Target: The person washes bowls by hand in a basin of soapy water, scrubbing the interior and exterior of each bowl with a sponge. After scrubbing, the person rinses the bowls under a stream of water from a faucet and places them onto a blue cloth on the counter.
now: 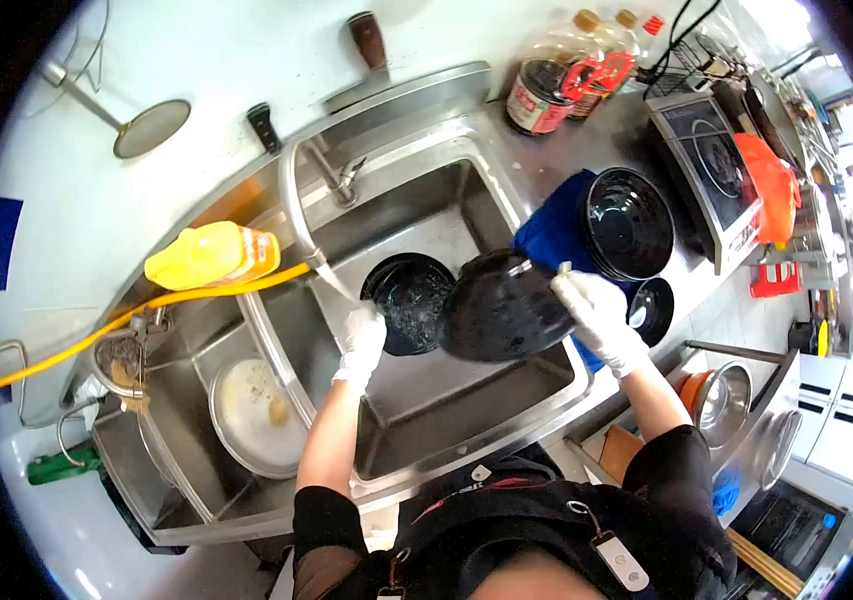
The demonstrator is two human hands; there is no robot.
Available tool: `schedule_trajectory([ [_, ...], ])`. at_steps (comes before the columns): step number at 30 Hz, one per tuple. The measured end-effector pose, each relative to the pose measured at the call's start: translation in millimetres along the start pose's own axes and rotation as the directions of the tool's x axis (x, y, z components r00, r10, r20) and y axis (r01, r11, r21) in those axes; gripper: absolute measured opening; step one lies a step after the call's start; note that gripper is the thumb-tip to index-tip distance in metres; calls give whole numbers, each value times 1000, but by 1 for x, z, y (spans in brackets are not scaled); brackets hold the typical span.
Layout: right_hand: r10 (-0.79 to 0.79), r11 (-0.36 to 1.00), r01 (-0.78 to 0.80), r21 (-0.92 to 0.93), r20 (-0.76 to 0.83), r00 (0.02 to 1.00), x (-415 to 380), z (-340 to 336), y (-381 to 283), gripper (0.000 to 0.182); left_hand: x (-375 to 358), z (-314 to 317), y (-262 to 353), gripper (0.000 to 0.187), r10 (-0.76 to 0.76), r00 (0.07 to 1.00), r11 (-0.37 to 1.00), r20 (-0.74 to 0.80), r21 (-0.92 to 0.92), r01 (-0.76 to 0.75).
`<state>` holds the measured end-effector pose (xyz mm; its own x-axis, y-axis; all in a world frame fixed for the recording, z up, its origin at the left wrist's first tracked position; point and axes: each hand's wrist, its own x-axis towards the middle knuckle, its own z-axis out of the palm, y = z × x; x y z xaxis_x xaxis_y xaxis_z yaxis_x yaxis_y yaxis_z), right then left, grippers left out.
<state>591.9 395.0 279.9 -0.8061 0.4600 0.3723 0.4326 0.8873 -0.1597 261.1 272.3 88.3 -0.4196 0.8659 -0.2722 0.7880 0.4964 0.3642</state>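
Note:
My right hand (595, 315), in a white glove, grips the right rim of a glossy black bowl (507, 310), tilted over the right side of the large sink basin. My left hand (362, 345), also gloved, has its fingers curled at the left rim of a second black bowl (407, 300) lower in the basin. That bowl looks wet inside, and the tilted one overlaps its right edge. Above my left hand is the faucet (294, 200), with a pale streak running from its spout toward my fingers. Part of my left fingertips is hard to make out.
Black bowls (630, 222) stand by a blue container (552, 225) right of the sink (467, 160). Sauce bottles (547, 90) are at the back. A yellow jug (215, 253) and hose (187, 296) lie left. A round white pan (257, 420) sits in the left basin. An open drawer (747, 400) holds metal bowls.

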Motion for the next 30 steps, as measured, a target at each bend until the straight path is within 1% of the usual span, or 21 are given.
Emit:
schedule_trajectory([
  [2, 195, 974, -224, -42, -361, 912, -21, -2, 18, 39, 0, -7, 6, 15, 15, 999, 994, 46, 105, -20],
  [3, 487, 873, -455, 177, -365, 793, -36, -3, 25, 31, -2, -11, 7, 13, 10, 996, 978, 92, 206, -28],
  [4, 510, 833, -549, 71, -483, 712, -37, -9, 39, 23, -5, -15, 3, 13, 7, 996, 977, 88, 210, -26],
  [5, 724, 645, -728, 232, -492, 484, -44, -9, 48, 22, -9, -21, -3, 12, 235, 961, 957, -146, 209, -202],
  [6, 855, 461, -846, 268, -390, 342, -55, -15, 66, 29, -15, -28, -9, 14, 432, 825, 898, -363, 253, -359],
  [7, 916, 326, -909, 261, -323, 236, -53, -26, 71, 35, -18, -42, -10, 18, 380, 886, 918, -266, 222, -328],
  [8, 883, 322, -946, 23, -369, 292, -68, -24, 93, 38, -20, -51, -12, 18, 359, 892, 925, -274, 235, -300],
  [9, 990, 123, -781, 612, -135, 50, -59, -28, 93, 35, -23, -58, -15, 19, 249, 926, 968, -283, 52, -244],
  [10, 993, 81, -673, 735, -117, -8, -58, -27, 101, 32, -27, -65, -21, 20, 138, 951, 974, -277, -135, -181],
  [12, 996, 22, -650, 759, -74, -54, -61, -21, 107, 36, -34, -71, -38, 22, 217, 926, 971, -308, -31, -238],
  [16, 999, -50, -733, 678, 47, -25, -79, -15, 125, 32, -43, -85, -59, 25, 307, 810, 941, -499, 32, -336],
  [18, 1000, -8, -895, 446, -10, -14, -72, -23, 123, 34, -45, -85, -76, 25, 249, 828, 958, -502, -1, -288],
  [19, 1000, -1, -896, 445, -8, -5, -78, -21, 126, 34, -48, -94, -69, 25, 42, 916, 983, -398, -146, -109],
  [20, 955, 200, -977, 76, -240, 176, -86, -20, 131, 34, -47, -94, -68, 25, 34, 915, 983, -403, -150, -103],
  [21, 828, 296, -896, -331, -379, 413, -94, -19, 136, 34, -44, -95, -67, 26, 72, 895, 978, -440, -146, -150],
  [24, 575, 588, -796, -142, -618, 535, -66, -25, 104, 30, -40, -91, -64, 20, 48, 900, 976, -434, -172, -135],
  [26, 673, 659, -751, 29, -467, 573, -18, -28, 49, 30, -38, -87, -64, 19, 148, 850, 963, -505, -122, -240],
  [27, 618, 751, -660, 21, -377, 690, -10, -12, 38, 33, -30, -64, -80, 16, 19, 878, 910, -479, -355, -213],
  [28, 542, 829, -558, 25, -283, 791, -1, 8, 28, 36, -32, -67, -74, 16, 21, 877, 908, -480, -358, -217],
  [29, 490, 869, -468, 158, -158, 857, 21, 21, 3, 41, -39, -74, -64, 16, -171, 922, 771, -349, -630, -95],
  [30, 558, 754, -547, 365, 85, 826, 37, 41, -18, 46, -47, -77, -57, 17, -317, 934, 553, -162, -832, 44],
])
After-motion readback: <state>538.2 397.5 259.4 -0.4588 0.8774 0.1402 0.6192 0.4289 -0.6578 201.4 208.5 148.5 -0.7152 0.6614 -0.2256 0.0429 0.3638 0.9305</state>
